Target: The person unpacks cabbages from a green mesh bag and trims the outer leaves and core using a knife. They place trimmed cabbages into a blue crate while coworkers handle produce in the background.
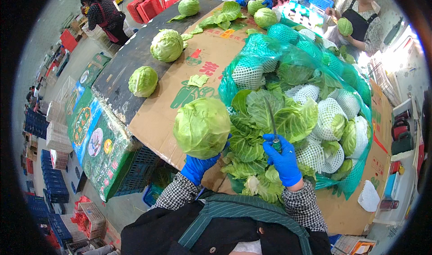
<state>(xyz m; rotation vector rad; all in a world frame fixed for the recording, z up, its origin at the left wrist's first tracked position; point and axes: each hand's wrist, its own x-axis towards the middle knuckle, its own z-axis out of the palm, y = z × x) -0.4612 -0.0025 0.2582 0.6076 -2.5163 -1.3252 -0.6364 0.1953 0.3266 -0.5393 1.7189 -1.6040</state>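
Note:
My left hand (199,167), in a blue glove, holds up a large round cabbage (201,128) from below. In my blue-gloved right hand (282,158) is a knife (272,118) by its green handle, the blade pointing away from me over loose outer cabbage leaves (258,150). To the right lies a green plastic bag (366,86) filled with cabbages, many in white foam nets (329,118). Left of the bag, a cabbage (143,81) and another cabbage (166,45) stand apart on the table. A cut leaf piece (198,80) lies on the cardboard.
Printed cardboard (158,123) covers much of the dark table (118,76). Across it, a co-worker's gloved hands (266,1) touch a cabbage; another person (361,22) at the upper right holds one. A blue crate (136,170) stands below the left edge. An empty foam net (368,196) lies at the right.

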